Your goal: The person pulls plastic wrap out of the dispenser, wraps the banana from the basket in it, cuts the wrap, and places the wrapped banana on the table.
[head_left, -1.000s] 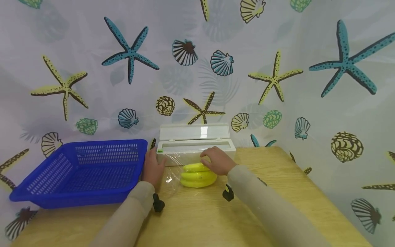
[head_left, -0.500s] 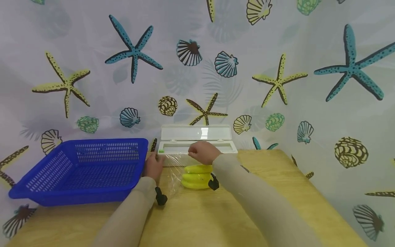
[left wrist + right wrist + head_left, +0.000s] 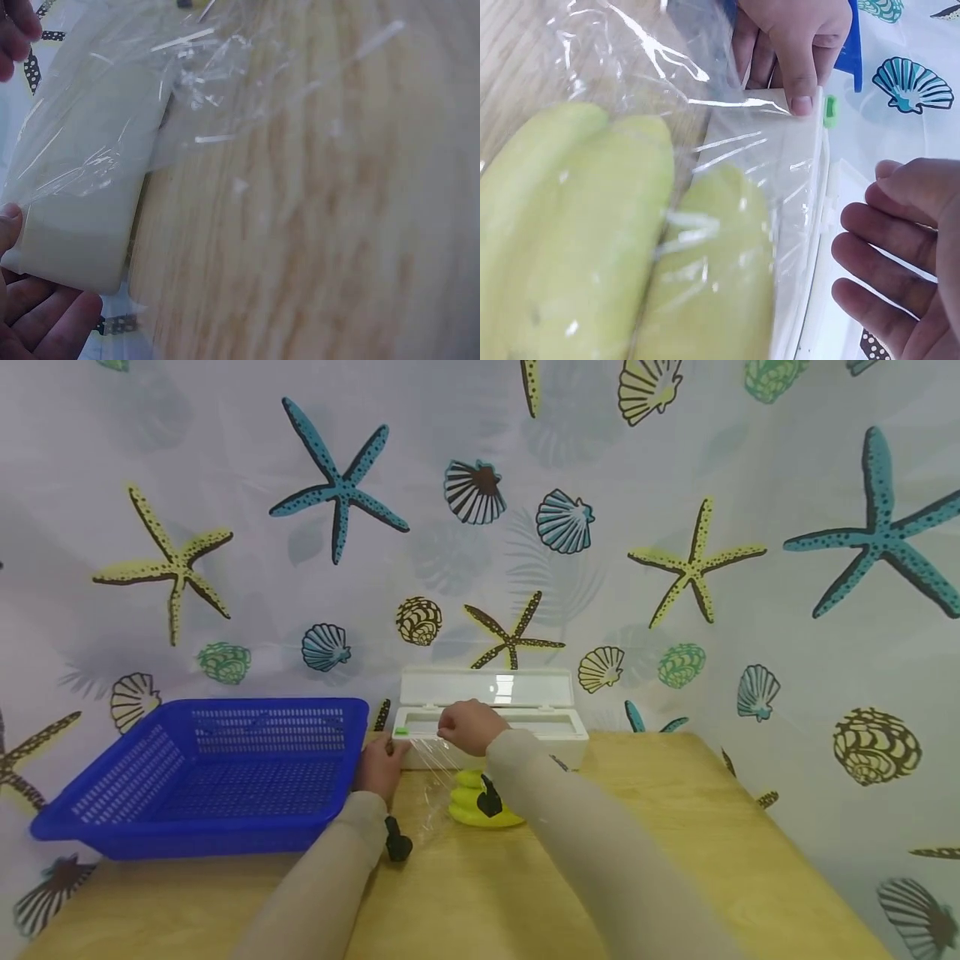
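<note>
A white cling film dispenser [image 3: 573, 752] lies on the table with its lid [image 3: 487, 685] raised. My left hand [image 3: 378, 768] grips its left end, thumb on the top edge and fingers around the end. Clear cling film [image 3: 202, 82] stretches from the dispenser toward me and drapes over a bunch of yellow bananas [image 3: 577, 225]. Above the dispenser's front edge is my right hand [image 3: 472, 727], its fingers loosely curled with nothing seen between them. A small green tab [image 3: 830, 111] sits at the dispenser's left end, close to my left thumb. My right forearm hides part of the bananas.
A blue plastic basket [image 3: 202, 839] stands at the left, right beside my left hand. Behind the wooden table [image 3: 637, 860] hangs a white cloth [image 3: 442, 427] printed with starfish and shells, which also covers the right side.
My right hand has risen from the bananas and moved left over the dispenser's edge toward the green tab. My left hand now grips the dispenser's left end. The head view has shifted slightly.
</note>
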`<state>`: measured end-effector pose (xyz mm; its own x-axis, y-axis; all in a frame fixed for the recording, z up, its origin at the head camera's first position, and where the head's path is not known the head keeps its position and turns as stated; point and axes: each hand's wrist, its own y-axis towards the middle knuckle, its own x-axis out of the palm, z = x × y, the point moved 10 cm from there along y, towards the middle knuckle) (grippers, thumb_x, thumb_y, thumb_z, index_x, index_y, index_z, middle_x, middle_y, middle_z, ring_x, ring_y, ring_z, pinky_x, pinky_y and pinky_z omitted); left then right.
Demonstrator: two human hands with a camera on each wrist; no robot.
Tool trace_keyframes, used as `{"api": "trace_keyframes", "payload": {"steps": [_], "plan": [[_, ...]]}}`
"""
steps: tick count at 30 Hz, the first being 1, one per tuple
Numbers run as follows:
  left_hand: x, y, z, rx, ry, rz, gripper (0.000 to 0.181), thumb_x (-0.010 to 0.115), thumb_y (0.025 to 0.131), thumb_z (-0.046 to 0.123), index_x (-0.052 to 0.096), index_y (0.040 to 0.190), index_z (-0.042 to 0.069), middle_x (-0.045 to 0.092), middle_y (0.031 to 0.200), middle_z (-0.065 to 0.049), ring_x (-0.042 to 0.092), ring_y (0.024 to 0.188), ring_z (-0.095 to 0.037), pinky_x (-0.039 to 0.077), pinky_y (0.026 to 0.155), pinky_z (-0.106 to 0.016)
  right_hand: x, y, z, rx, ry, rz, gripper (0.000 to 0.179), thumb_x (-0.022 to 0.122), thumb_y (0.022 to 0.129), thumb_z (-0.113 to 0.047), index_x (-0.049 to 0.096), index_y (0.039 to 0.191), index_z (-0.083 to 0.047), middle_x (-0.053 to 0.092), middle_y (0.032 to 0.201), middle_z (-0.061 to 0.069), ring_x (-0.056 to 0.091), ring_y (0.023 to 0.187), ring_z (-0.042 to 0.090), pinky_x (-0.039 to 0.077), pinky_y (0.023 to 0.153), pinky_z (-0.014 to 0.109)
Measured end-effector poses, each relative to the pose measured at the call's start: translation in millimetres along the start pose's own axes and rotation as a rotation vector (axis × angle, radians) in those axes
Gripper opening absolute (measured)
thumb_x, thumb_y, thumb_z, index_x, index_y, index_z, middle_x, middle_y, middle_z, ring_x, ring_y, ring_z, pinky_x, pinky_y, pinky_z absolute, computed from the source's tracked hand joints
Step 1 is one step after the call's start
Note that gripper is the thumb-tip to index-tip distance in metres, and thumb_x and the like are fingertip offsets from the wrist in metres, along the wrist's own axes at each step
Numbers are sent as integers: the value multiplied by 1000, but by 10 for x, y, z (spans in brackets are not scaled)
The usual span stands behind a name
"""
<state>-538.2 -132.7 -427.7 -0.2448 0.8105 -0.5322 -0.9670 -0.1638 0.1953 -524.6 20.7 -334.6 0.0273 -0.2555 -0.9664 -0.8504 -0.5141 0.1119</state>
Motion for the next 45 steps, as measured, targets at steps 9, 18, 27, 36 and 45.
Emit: {"api": "trace_keyframes", "payload": {"steps": [9,18,27,36,45], "plan": [[30,-19,-19,13,12,-19,28,59,101,33,66,99,6,52,73,-3,48,66,-19,38,59,-29,145,242,-177,10,-79,69,18,62,99,-26,76,103,-15,76,101,-1,70,87,15,58,82,33],[129,-60,-10,34,14,-44,31,59,101,34,56,82,9,43,66,0,43,59,-16,34,54,-27,258,385,-301,28,-176,65,21,62,100,-24,75,113,-14,75,116,1,70,107,18,57,95,34],[45,-55,25,45,38,-29,36,56,103,32,46,75,11,37,64,1,40,57,-16,33,53,-28,329,566,-478,43,-265,8,24,64,98,-18,73,120,-15,73,121,2,68,112,18,54,101,33],[-45,-22,13,50,56,0,30,55,103,24,49,77,11,38,66,1,42,60,-16,33,55,-27,375,655,-566,38,-360,11,11,70,92,-12,78,97,-17,75,95,-1,68,85,15,58,81,32],[-37,0,-21,31,59,-18,33,56,103,31,51,77,10,41,65,0,44,59,-18,35,54,-28,390,701,-507,56,-414,65,9,71,92,-12,77,99,-16,75,94,1,69,85,15,60,78,32]]}}
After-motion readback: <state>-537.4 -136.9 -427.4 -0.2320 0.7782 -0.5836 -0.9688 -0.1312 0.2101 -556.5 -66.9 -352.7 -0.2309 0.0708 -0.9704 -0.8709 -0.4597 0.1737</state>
